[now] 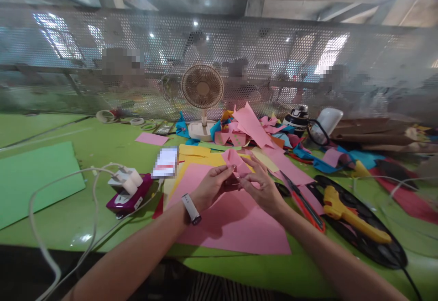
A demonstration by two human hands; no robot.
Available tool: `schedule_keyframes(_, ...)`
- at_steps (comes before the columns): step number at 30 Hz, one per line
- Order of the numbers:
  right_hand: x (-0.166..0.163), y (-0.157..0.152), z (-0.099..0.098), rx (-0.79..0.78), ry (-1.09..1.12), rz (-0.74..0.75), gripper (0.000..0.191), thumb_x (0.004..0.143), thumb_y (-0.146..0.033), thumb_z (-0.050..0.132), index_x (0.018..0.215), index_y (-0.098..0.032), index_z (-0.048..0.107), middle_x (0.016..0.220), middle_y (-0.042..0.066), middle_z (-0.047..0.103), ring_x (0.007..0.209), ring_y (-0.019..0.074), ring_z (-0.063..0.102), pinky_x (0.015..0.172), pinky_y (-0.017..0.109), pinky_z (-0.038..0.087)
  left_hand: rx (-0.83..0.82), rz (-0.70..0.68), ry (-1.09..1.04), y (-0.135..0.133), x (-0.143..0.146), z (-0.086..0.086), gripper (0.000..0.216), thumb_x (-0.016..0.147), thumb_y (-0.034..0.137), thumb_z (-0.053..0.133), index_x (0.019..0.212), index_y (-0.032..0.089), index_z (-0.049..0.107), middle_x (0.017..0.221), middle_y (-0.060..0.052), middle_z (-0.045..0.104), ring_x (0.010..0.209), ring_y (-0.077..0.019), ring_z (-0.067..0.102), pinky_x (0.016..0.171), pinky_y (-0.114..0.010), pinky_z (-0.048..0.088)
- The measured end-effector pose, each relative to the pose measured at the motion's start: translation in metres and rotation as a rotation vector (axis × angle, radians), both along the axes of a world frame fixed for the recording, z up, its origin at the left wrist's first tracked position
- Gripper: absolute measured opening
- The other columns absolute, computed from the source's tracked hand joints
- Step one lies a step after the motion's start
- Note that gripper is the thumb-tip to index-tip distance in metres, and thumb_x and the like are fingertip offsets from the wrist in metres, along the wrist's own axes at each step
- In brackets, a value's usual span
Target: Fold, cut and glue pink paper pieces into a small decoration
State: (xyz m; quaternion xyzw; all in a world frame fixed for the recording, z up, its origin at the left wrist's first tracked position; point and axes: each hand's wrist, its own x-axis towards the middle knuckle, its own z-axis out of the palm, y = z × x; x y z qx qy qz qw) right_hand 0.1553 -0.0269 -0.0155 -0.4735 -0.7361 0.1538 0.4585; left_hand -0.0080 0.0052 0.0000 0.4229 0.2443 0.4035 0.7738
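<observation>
Both my hands meet over a large pink paper sheet (pixel 236 228) on the green table (pixel 85 145). My left hand (pixel 214 184), with a watch on its wrist, pinches a small folded pink paper piece (pixel 236 160). My right hand (pixel 263 187) grips the same piece from the right, fingers curled. Yellow sheets (pixel 198 157) lie under the pink one.
A red-handled cutter (pixel 304 203) lies right of my hands. A yellow glue gun (pixel 352 216) rests on a black tray (pixel 386 246). A pile of coloured paper scraps (pixel 256 129) and a small fan (pixel 202 88) stand behind. A power strip (pixel 128 193) with white cables sits left.
</observation>
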Motion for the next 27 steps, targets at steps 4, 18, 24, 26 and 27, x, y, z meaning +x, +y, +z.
schedule_keyframes(4,0.002,0.002,-0.003,-0.012,0.037,0.012,0.016,0.079,-0.028,0.056,0.066,-0.022,0.064,0.132,0.004,0.045,0.13,0.0265,0.026,0.104,0.047,0.023,0.025,-0.006,-0.001,-0.002,0.0,0.002,0.021,0.074,0.032,0.069,0.081,0.013,0.065,0.073,-0.003,0.067,0.066,-0.0126,0.062,0.073,-0.029,0.049)
schedule_keyframes(18,-0.002,-0.001,0.004,-0.026,0.075,0.033,0.021,0.08,-0.024,0.052,0.062,-0.02,0.061,0.09,0.005,0.058,0.091,0.0199,0.053,0.084,0.034,0.04,0.033,-0.021,0.021,-0.003,0.001,0.003,0.021,0.073,0.031,0.07,0.077,0.011,0.064,0.074,-0.005,0.067,0.069,-0.0145,0.063,0.073,-0.029,0.048)
schedule_keyframes(24,-0.003,-0.002,0.006,-0.024,0.049,0.006,0.022,0.08,-0.025,0.051,0.059,-0.019,0.058,0.077,0.003,0.054,0.08,0.0184,0.051,0.075,0.031,0.04,0.05,-0.037,0.028,-0.002,0.001,0.0,0.017,0.069,0.022,0.072,0.077,0.009,0.064,0.075,-0.005,0.068,0.07,-0.0131,0.063,0.078,-0.029,0.047)
schedule_keyframes(26,-0.003,-0.002,0.006,-0.03,0.04,-0.001,0.022,0.08,-0.025,0.051,0.059,-0.019,0.058,0.075,0.003,0.052,0.079,0.0183,0.051,0.074,0.031,0.04,0.051,-0.032,0.031,-0.002,0.001,0.0,0.017,0.069,0.022,0.072,0.078,0.009,0.065,0.075,-0.005,0.067,0.07,-0.0131,0.063,0.077,-0.029,0.048)
schedule_keyframes(27,-0.003,-0.002,0.007,-0.035,0.036,-0.006,0.022,0.08,-0.025,0.051,0.059,-0.019,0.058,0.074,0.003,0.052,0.078,0.0182,0.051,0.074,0.031,0.04,0.051,-0.033,0.034,-0.002,0.001,-0.001,0.017,0.07,0.022,0.072,0.078,0.009,0.065,0.075,-0.006,0.067,0.071,-0.0132,0.063,0.077,-0.029,0.048)
